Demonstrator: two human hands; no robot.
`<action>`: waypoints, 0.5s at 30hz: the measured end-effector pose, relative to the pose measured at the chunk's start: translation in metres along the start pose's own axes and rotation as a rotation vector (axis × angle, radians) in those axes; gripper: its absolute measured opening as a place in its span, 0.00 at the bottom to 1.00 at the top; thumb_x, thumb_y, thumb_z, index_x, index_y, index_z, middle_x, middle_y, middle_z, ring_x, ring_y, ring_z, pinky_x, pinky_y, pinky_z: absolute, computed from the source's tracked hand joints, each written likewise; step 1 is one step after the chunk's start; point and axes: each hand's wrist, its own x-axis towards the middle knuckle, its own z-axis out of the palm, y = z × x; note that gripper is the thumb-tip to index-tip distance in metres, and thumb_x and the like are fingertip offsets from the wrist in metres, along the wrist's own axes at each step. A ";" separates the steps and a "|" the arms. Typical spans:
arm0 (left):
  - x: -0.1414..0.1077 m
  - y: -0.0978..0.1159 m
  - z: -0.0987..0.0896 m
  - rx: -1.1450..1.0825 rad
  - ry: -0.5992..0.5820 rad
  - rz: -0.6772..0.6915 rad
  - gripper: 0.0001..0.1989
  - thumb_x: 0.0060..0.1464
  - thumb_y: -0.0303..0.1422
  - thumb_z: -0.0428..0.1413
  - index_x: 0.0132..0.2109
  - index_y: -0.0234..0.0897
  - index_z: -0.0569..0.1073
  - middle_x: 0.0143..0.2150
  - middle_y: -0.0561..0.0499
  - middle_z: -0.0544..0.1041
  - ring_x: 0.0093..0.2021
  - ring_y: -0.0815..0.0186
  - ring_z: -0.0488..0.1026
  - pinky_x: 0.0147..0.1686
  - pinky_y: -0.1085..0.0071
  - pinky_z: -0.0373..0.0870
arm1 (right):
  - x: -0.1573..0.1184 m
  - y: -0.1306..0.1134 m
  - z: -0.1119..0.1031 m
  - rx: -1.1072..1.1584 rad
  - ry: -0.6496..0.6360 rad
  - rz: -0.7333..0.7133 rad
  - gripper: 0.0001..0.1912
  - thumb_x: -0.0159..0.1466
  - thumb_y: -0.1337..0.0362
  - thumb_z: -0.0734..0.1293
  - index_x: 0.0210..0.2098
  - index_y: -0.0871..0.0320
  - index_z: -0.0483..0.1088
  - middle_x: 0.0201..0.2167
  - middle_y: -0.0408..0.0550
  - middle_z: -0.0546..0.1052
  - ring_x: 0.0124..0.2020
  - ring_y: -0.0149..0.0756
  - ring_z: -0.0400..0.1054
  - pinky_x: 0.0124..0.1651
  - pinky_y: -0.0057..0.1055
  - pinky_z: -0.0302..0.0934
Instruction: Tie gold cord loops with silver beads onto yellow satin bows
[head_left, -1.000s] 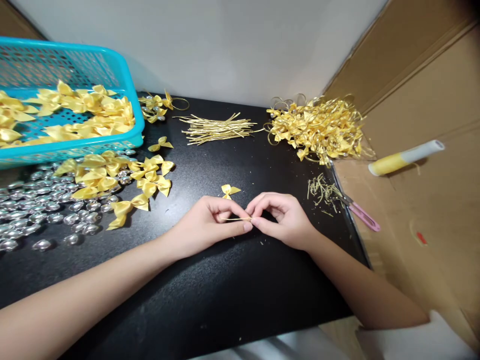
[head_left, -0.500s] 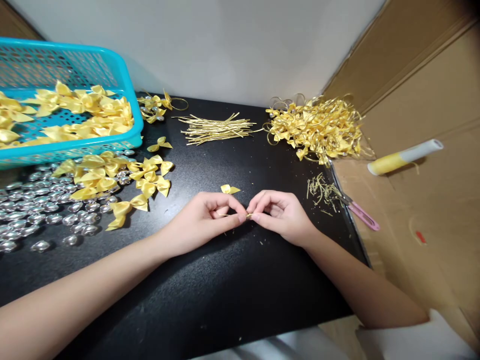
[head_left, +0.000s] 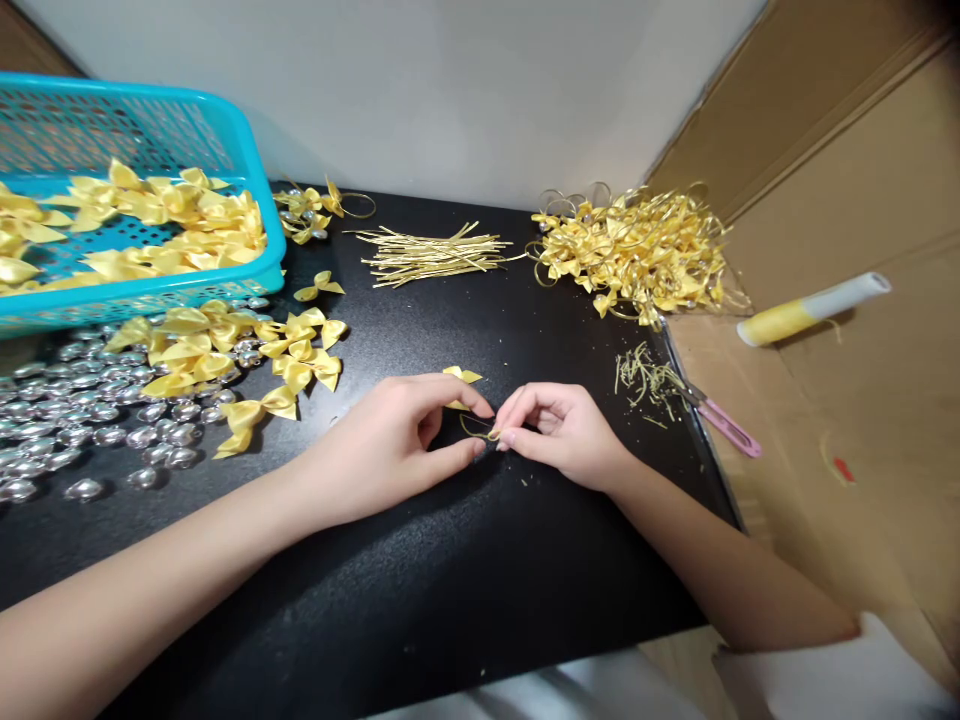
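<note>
Between my hands a thin gold cord point(head_left: 472, 430) is bent into a loop. My right hand point(head_left: 562, 430) pinches the cord's ends between thumb and forefinger. My left hand point(head_left: 397, 430) is parted around the loop, thumb and forefinger spread, its fingertips close to the cord; its other fingers are curled out of sight. Just behind my left forefinger lies a yellow ribbon bow point(head_left: 463, 375), partly covered by the hand. A bundle of straight gold cords point(head_left: 435, 255) lies farther back on the black table point(head_left: 420, 600).
A blue basket point(head_left: 142, 285) of yellow bows stands at the left, with silver beads point(head_left: 90, 410) and loose bows point(head_left: 300, 350) before it. At the back right is a pile of bows on cord loops point(head_left: 637, 250). Cord scraps point(head_left: 645, 385) and pink-handled scissors point(head_left: 724, 425) lie at the right edge.
My left thumb and forefinger have come apart, and the hand has shifted slightly left. The cord's loop now shows between the hands. My right hand keeps its pinch.
</note>
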 end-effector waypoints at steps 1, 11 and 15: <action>0.000 0.000 0.002 -0.031 -0.005 -0.023 0.13 0.53 0.39 0.59 0.43 0.37 0.77 0.18 0.60 0.60 0.19 0.73 0.57 0.21 0.76 0.53 | 0.000 0.000 0.000 -0.002 0.006 0.001 0.08 0.55 0.65 0.73 0.25 0.59 0.70 0.28 0.46 0.77 0.31 0.31 0.73 0.38 0.32 0.69; 0.002 -0.005 0.019 -0.669 -0.118 -0.218 0.11 0.55 0.37 0.59 0.38 0.32 0.73 0.32 0.51 0.76 0.32 0.69 0.70 0.33 0.74 0.65 | -0.001 0.001 0.002 -0.043 0.039 0.004 0.06 0.53 0.66 0.72 0.25 0.59 0.71 0.26 0.45 0.77 0.28 0.30 0.72 0.35 0.31 0.68; 0.001 -0.006 0.019 -0.626 -0.105 -0.237 0.11 0.55 0.38 0.58 0.36 0.32 0.73 0.29 0.53 0.72 0.30 0.70 0.67 0.32 0.74 0.62 | -0.001 0.001 0.003 -0.083 0.041 -0.025 0.05 0.53 0.67 0.71 0.24 0.59 0.71 0.26 0.45 0.77 0.28 0.30 0.71 0.34 0.30 0.67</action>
